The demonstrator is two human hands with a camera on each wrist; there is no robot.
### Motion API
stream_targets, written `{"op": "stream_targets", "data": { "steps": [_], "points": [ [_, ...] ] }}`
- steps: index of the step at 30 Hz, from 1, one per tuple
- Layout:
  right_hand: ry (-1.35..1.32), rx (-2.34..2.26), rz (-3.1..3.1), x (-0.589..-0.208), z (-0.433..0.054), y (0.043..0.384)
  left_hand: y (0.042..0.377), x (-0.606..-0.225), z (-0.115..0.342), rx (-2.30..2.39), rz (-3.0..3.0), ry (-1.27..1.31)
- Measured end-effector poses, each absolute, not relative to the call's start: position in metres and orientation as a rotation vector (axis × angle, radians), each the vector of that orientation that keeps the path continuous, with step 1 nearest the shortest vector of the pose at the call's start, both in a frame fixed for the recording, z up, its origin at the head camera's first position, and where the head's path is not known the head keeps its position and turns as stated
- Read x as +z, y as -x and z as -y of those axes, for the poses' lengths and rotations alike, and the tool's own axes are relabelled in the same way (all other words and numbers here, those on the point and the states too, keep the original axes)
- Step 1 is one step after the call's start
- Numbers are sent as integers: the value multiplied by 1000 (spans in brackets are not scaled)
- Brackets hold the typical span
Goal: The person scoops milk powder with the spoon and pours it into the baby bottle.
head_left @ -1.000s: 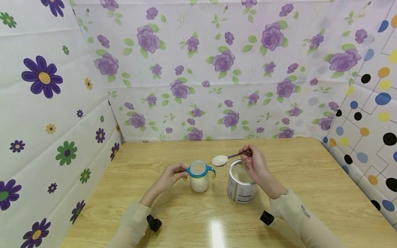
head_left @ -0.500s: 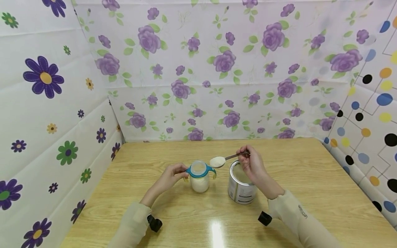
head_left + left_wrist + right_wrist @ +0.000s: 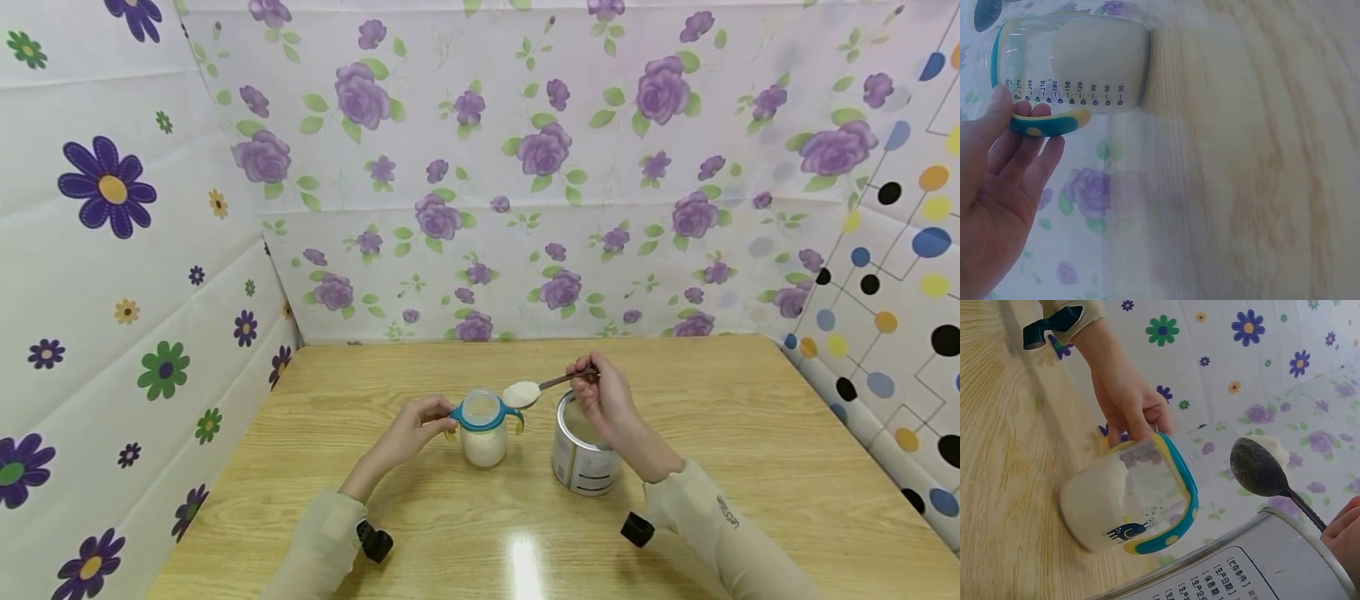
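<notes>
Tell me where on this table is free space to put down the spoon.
Bare wood lies right of the tin, toward the dotted wall, and left of the cup, toward the flowered wall. It is crowded between cup and tin, under the spoon.

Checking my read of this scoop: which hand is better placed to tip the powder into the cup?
Right. The right hand holds the loaded spoon at the cup rim; the left hand steadies its handle.

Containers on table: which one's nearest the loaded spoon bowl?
The clear bottle with the teal handle ring; the spoon hovers at its rim, while the metal tin sits right.
</notes>
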State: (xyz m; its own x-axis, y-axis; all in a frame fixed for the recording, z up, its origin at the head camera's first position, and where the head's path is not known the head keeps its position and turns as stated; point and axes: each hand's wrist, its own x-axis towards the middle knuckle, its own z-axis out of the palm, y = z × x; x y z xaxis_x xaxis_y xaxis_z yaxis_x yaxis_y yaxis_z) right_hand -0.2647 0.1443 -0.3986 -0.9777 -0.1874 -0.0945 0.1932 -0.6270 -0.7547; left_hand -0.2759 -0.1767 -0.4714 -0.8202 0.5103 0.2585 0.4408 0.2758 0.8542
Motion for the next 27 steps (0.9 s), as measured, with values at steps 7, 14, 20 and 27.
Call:
{"op": "stream_targets", "data": {
  "steps": [7,14,20,27],
  "points": [
    [-27,-2646,-1255,-400,-141,265,275,-470,175,1592,-2460,-859],
    [-11,-2652,-1257,-401,-139,265,274,-469,175,1588,-2458,-841],
    [-7,-2648,-1269,-402,-134,267,273,-466,175,1578,-2439,-838],
    [-26,-2671,-1259,-401,-129,267,279,-465,178,1549,-2397,-858]
  ]
}}
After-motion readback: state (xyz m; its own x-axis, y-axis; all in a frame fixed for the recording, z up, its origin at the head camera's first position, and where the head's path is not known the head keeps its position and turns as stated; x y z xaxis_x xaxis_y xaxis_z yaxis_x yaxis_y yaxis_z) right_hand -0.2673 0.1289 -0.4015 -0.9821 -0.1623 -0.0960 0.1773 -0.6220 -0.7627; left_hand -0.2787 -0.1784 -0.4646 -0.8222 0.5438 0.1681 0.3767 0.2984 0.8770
